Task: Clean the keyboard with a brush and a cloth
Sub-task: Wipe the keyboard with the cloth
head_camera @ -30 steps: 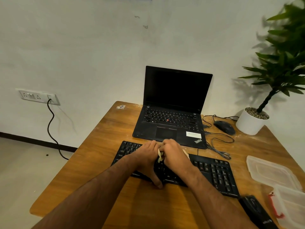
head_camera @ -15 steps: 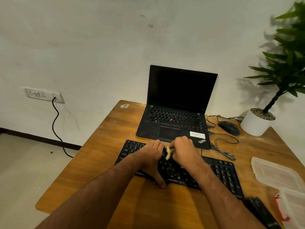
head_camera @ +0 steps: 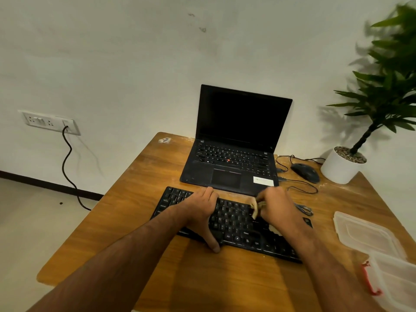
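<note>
**Right hand slides rightward along the keyboard**

Since half a second ago the right hand [head_camera: 278,209] has moved away from the left, opening a gap of bare keys between them; before, the two hands nearly touched. It is curled around a pale object [head_camera: 254,210], probably the brush or a bunched cloth, though blur hides which. The left hand [head_camera: 202,212] stays pressed on the keyboard [head_camera: 234,224], fingers fairly straight over the far edge, thumb at the near edge.

The black keyboard's long axis runs from 10 o'clock to 4 o'clock, near the table's middle. The wooden table [head_camera: 139,212] stands against a pale wall. An open laptop [head_camera: 236,140] sits at 12 o'clock, a mouse [head_camera: 305,173] and potted plant [head_camera: 344,165] at 2 o'clock, clear plastic containers [head_camera: 369,239] at 4 o'clock.
</note>
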A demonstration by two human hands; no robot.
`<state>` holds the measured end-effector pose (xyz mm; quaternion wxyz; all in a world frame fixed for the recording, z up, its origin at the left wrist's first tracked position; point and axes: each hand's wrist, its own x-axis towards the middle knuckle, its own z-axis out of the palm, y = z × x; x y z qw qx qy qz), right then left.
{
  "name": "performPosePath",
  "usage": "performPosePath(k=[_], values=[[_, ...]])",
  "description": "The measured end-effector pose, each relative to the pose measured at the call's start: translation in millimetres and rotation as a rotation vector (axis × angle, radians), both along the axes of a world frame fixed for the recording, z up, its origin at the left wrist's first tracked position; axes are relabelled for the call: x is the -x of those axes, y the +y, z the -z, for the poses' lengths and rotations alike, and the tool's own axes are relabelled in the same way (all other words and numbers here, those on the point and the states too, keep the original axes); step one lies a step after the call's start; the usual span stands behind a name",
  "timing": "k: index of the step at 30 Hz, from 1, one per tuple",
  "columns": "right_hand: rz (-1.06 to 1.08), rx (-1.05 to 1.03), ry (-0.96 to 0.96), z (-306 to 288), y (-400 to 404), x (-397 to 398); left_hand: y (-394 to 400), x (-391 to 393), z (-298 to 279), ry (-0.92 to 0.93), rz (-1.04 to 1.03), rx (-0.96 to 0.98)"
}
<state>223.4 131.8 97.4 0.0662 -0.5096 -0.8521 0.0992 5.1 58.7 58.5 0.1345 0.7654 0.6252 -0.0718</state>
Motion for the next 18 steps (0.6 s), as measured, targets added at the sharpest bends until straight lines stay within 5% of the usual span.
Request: performPosePath(k=[3,11,18], values=[[-0.134,-0.115,0.219,2.7,-13.5,34.3,0.2,-0.2,0.6,0.018,0.0,-0.007],[-0.359,-0.169,-0.009,35.6,-25.3,39.8,-0.8,-0.5,-2.3,0.027,0.012,-0.04],[-0.184,-0.096,-0.085,22.0,-8.0,10.0,1.2,0.8,0.6,0.02,-0.006,-0.002]])
